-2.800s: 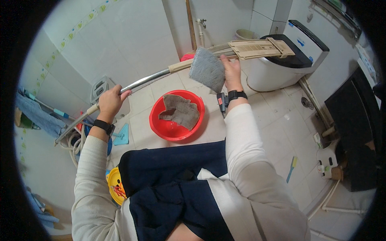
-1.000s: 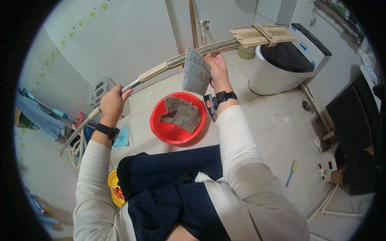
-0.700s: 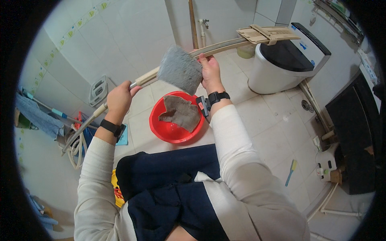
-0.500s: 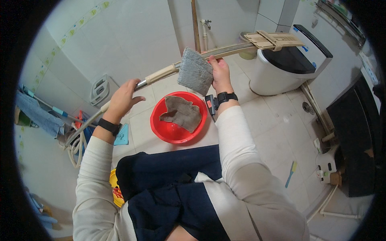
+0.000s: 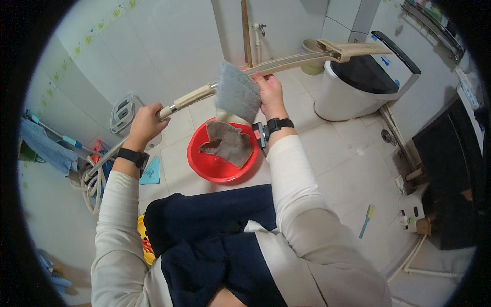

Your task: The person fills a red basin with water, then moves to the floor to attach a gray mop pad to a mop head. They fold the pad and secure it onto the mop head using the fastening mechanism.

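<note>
A pale mop pole [image 5: 192, 97] slants across in front of me, its flat beige head [image 5: 350, 50] tilted nearly edge-on at the far right end. My left hand [image 5: 147, 124] is wrapped around the lower pole. Up the pole, my right hand [image 5: 271, 95] is closed on a grey-blue mop pad [image 5: 236, 92], its fingers also against the pole; the exact grip is partly hidden. The pad hangs over the far rim of a red basin [image 5: 202, 166]. Inside the basin lies a brown-grey pad [image 5: 230, 143], folded and rumpled.
A white washing machine [image 5: 340, 94] with a dark lid stands at the far right, a bucket [image 5: 312, 66] behind it. Hoses [image 5: 92, 189] and a blue cloth [image 5: 48, 146] are at the left. A small brush [image 5: 366, 221] lies on the tiled floor [image 5: 332, 153].
The mop head has turned from showing its flat face to nearly edge-on. My left fingers have closed around the pole. The grey-blue pad and my right hand have shifted slightly left.
</note>
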`<state>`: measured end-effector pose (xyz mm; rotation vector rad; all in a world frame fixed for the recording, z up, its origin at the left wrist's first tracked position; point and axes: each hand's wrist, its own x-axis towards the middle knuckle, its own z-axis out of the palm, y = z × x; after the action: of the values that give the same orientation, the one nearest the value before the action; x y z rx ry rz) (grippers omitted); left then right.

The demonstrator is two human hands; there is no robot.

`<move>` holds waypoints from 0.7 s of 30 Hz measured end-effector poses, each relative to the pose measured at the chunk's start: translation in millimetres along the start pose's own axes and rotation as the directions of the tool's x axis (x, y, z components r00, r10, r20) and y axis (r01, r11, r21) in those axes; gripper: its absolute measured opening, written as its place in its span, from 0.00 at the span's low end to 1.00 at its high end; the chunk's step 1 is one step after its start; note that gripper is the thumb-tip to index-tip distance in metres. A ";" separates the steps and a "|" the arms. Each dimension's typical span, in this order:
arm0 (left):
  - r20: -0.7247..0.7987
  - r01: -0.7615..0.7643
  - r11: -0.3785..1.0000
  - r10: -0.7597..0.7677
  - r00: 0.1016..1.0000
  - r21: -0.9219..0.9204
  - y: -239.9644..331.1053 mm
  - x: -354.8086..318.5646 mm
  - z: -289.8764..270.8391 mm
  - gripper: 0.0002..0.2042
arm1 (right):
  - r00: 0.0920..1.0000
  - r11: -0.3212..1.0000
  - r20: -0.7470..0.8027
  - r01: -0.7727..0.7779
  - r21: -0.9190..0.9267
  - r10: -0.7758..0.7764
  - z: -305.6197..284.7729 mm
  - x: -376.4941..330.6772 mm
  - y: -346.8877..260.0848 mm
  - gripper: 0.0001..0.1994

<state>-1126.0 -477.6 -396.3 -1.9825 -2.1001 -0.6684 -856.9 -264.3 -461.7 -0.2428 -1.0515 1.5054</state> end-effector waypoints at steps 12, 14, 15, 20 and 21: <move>-0.487 0.050 0.826 0.280 0.827 0.561 -17.2 -17.5 5.1 0.19 | 0.999 0.999 0.025 -0.037 -0.002 0.037 1.1 2.8 6.5 0.18; -0.547 -0.016 0.913 0.258 0.797 0.407 -15.0 -20.2 15.7 0.19 | 0.998 0.998 0.052 -0.029 0.055 0.026 2.3 4.2 9.3 0.18; -0.564 -0.036 0.943 0.229 0.794 0.332 -14.6 -21.5 23.1 0.19 | 0.997 0.997 -0.014 -0.076 -0.005 0.076 3.5 5.5 10.5 0.17; 0.287 0.362 0.334 -0.254 0.924 -0.870 16.6 -17.5 71.9 0.26 | 0.956 0.987 -0.260 -0.153 -0.041 0.138 13.1 4.2 13.9 0.16; 0.321 0.359 0.131 -0.243 0.915 -0.924 27.7 -9.4 77.8 0.29 | 0.965 0.991 -0.229 -0.135 -0.016 0.128 14.8 2.7 13.4 0.16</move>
<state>-1084.4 -452.0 -463.5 -1.8937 -2.3479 -2.6709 -877.0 -267.0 -461.8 -0.5043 -0.8894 1.5391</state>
